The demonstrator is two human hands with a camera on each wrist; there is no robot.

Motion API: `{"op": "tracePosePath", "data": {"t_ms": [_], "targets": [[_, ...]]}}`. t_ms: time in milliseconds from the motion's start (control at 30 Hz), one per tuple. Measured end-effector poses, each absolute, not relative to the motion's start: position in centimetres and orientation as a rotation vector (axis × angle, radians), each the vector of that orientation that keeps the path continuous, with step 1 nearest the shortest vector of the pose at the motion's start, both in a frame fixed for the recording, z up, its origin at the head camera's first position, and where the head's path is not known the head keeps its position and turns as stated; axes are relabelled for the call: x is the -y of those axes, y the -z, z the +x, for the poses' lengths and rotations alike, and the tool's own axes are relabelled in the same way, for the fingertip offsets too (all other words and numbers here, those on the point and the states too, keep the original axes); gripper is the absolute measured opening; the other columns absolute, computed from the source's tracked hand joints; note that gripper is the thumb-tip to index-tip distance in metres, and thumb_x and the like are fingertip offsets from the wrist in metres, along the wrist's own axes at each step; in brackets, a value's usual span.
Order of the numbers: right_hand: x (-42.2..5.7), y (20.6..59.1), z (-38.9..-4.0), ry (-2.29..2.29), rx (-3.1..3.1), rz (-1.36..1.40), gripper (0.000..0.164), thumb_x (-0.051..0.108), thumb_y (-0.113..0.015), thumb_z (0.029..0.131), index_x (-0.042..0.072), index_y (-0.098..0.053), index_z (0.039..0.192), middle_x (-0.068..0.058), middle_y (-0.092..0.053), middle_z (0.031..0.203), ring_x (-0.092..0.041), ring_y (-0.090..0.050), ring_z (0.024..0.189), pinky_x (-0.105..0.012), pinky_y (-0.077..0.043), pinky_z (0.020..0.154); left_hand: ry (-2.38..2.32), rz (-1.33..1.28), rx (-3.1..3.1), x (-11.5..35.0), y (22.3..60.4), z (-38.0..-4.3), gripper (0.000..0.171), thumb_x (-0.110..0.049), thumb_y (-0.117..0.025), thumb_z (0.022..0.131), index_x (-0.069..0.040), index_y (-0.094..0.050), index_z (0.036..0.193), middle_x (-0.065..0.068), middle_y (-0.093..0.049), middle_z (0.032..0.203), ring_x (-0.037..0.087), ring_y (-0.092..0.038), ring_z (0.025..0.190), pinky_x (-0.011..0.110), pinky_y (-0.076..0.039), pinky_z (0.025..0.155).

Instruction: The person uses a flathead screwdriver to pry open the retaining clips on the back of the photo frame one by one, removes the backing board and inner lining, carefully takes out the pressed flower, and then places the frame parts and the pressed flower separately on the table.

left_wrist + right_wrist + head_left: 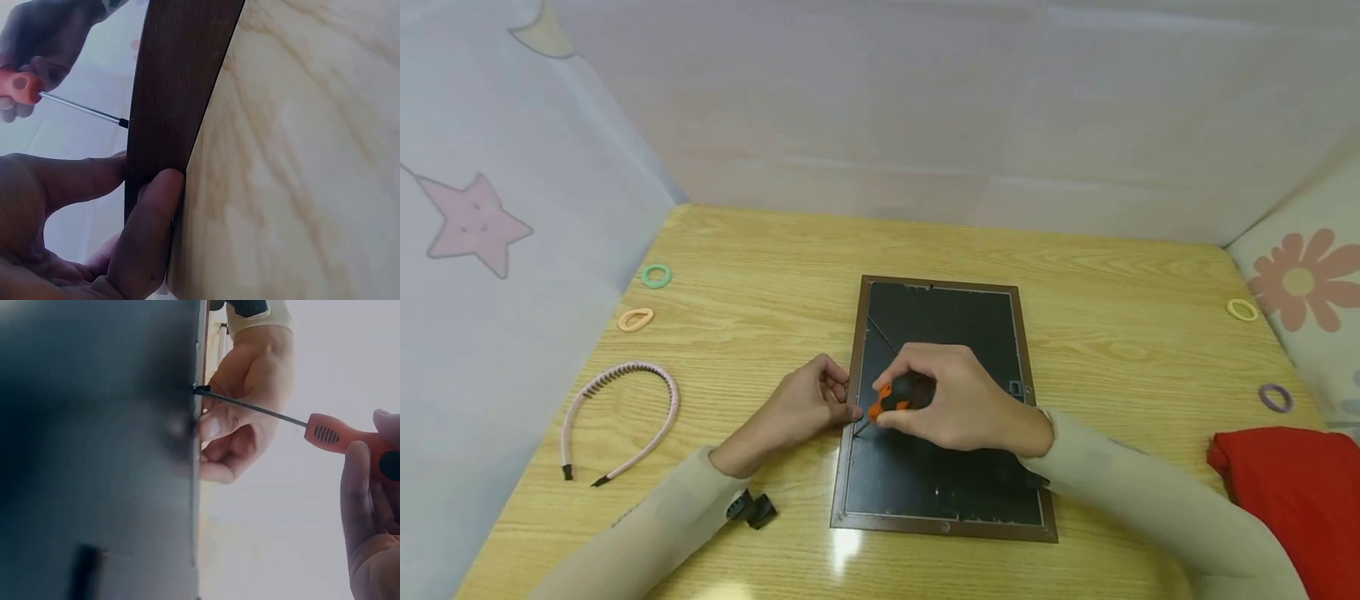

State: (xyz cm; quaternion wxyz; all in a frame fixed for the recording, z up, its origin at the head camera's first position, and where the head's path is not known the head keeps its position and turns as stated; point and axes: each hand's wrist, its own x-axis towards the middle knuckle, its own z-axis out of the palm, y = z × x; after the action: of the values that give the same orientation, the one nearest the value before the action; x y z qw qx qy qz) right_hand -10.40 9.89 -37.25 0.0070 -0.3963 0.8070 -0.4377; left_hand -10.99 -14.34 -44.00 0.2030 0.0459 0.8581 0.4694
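A picture frame (1000,533) with a brown rim lies face down on the table, its black backing board (910,492) upward. My right hand (966,404) grips the orange and black handle of a screwdriver (331,432). The thin metal shaft slants down to the frame's left edge, and its dark tip (124,123) meets the inner side of the rim there. Beside that spot, my left hand (805,400) pinches the left rim, thumb on top and a finger against the outer side. The right forearm covers part of the frame's right side.
A pink headband (673,400) lies at left, near green (657,277) and orange (636,320) hair ties. Yellow (1242,310) and purple (1276,398) ones are at right, above a red cloth (1292,492). Printed curtains surround the wooden table (760,275).
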Motion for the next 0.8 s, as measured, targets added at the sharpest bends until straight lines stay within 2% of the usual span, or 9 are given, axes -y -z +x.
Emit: {"op": "tracePosePath", "data": {"t_ms": [133,200,367,533,633,800], "targets": [[-11.5,37.8,-10.2,1.359,-2.584,-1.101,0.033,0.022,-0.091,0.076,0.018,-0.074,0.104,0.004,-0.074,0.096,-0.007,-0.059,0.068,-0.023,-0.054,0.059,-1.350,0.115,-2.363,14.2,43.9,-11.0,0.047,-0.018,-0.085,0.079,-0.006,-0.057,0.115,0.009,-0.063,0.099,0.016,-0.063,0.075,0.028,-0.056,0.067],[-12.3,38.0,-10.0,1.378,-2.599,-1.016,0.034,0.021,-0.091,0.075,0.018,-0.074,0.105,0.002,-0.075,0.098,-0.004,-0.061,0.069,-0.023,-0.056,0.061,-1.394,0.094,-2.310,14.2,43.9,-11.1,0.049,-0.015,-0.084,0.080,-0.005,-0.056,0.118,0.011,-0.063,0.101,0.016,-0.066,0.073,0.030,-0.060,0.067],[-14.2,37.8,-10.0,1.513,-2.584,-0.823,0.035,0.012,-0.088,0.077,0.013,-0.072,0.108,-0.007,-0.075,0.104,-0.007,-0.065,0.070,-0.025,-0.060,0.061,-1.481,0.057,-2.198,14.4,43.9,-11.9,0.049,-0.007,-0.079,0.084,-0.002,-0.051,0.124,0.015,-0.059,0.107,0.021,-0.069,0.063,0.038,-0.065,0.063],[-16.8,38.2,-10.7,1.624,-2.525,-0.651,0.034,0.003,-0.082,0.082,0.007,-0.068,0.113,-0.015,-0.071,0.111,-0.008,-0.057,0.059,-0.022,-0.053,0.053,-1.507,0.049,-2.221,14.3,43.8,-13.6,0.048,-0.006,-0.077,0.086,-0.002,-0.052,0.126,0.017,-0.059,0.113,0.020,-0.071,0.071,0.039,-0.066,0.068],[-18.3,38.8,-11.0,1.666,-2.492,-0.555,0.032,0.003,-0.079,0.085,0.005,-0.067,0.114,-0.013,-0.068,0.113,-0.008,-0.050,0.055,-0.021,-0.050,0.052,-1.537,0.037,-2.218,14.1,43.8,-14.7,0.050,-0.006,-0.076,0.087,-0.002,-0.051,0.130,0.018,-0.057,0.121,0.020,-0.070,0.081,0.039,-0.065,0.072],[-20.0,39.6,-11.5,1.737,-2.419,-0.481,0.028,0.005,-0.073,0.092,0.002,-0.064,0.118,-0.002,-0.066,0.113,-0.013,-0.067,0.072,-0.022,-0.059,0.066,-1.552,0.016,-2.232,13.7,43.6,-16.6,0.054,-0.006,-0.075,0.089,-0.003,-0.049,0.136,0.018,-0.055,0.131,0.020,-0.070,0.084,0.036,-0.065,0.074]]}}
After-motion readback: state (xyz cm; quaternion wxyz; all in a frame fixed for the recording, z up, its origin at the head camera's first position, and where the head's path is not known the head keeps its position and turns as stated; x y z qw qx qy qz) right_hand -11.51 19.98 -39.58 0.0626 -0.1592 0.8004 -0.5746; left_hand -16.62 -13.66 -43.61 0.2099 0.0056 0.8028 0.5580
